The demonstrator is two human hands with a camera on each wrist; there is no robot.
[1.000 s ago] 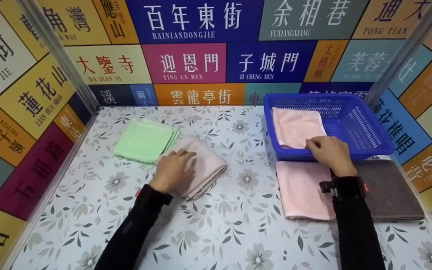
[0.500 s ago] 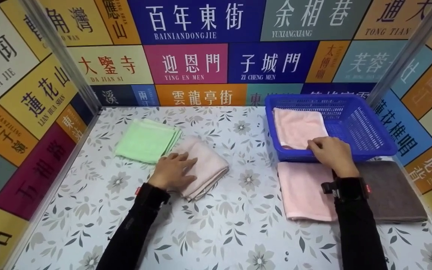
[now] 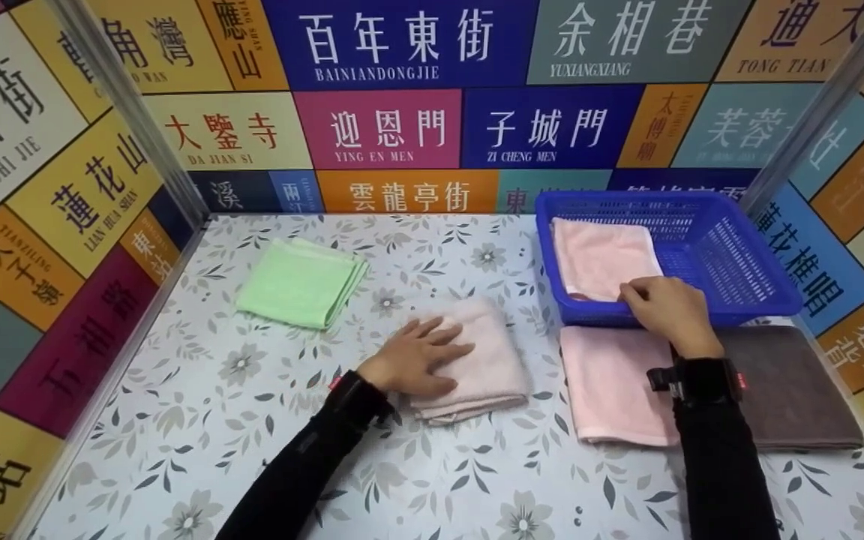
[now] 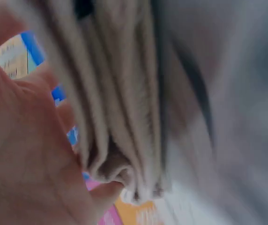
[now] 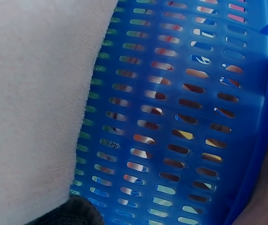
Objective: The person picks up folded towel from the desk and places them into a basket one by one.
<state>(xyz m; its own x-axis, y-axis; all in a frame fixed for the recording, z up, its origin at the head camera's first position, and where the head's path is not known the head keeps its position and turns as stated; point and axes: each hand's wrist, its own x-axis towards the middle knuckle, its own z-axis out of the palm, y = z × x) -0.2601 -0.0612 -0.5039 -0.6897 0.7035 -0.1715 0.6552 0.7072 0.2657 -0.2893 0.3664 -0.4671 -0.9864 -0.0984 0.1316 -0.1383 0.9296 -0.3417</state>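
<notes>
My left hand [image 3: 421, 358] rests on a folded pale pink-beige towel [image 3: 488, 360], fingers spread over its left part. In the left wrist view, the towel's stacked folds [image 4: 120, 103] stand beside the palm. My right hand [image 3: 672, 311] grips the near rim of a blue slotted plastic basket [image 3: 747, 300], its fingers curled over the edge. That rim shows next to the hand in the right wrist view, above the slotted wall [image 5: 171, 108]. A folded pink towel [image 3: 604, 255] lies in the basket's left part, close to the right fingertips.
A folded green towel [image 3: 301, 281] lies at the back left. In front of the basket are a folded pink towel [image 3: 616, 386], partly under the right wrist, and a dark grey-brown towel [image 3: 792, 390]. Sign-printed panels [image 3: 387, 127] close off the back and sides.
My left hand has slid the pale towel rightward and slightly nearer, away from the green towel, turning it a little. My right hand stays at the basket rim.
</notes>
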